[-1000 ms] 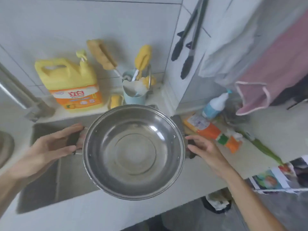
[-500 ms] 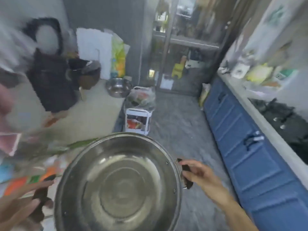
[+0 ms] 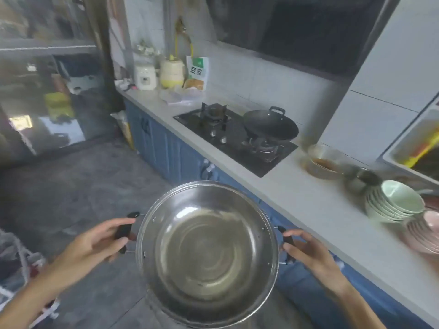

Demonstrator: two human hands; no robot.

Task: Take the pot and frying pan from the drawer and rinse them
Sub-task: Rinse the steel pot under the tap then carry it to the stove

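A round stainless steel pot point(image 3: 209, 252) with two black side handles hangs in the air in front of me, above the grey floor. Its inside looks empty and shiny. My left hand point(image 3: 95, 248) grips the left handle and my right hand point(image 3: 306, 250) grips the right handle. A black wok point(image 3: 270, 125) with a loop handle sits on the right burner of the gas hob point(image 3: 228, 136). No drawer is open in view.
A long grey counter point(image 3: 297, 198) over blue cabinets point(image 3: 164, 148) runs along the right. On it stand stacked green bowls point(image 3: 392, 203), pink plates point(image 3: 425, 229), a bowl with brown sauce point(image 3: 323, 161), a rice cooker point(image 3: 145, 76) and a food bag point(image 3: 196, 72).
I have turned away from the sink side toward the opposite counter with the hob, carrying the pot along by both handles. The sink and detergent jug have left the view.
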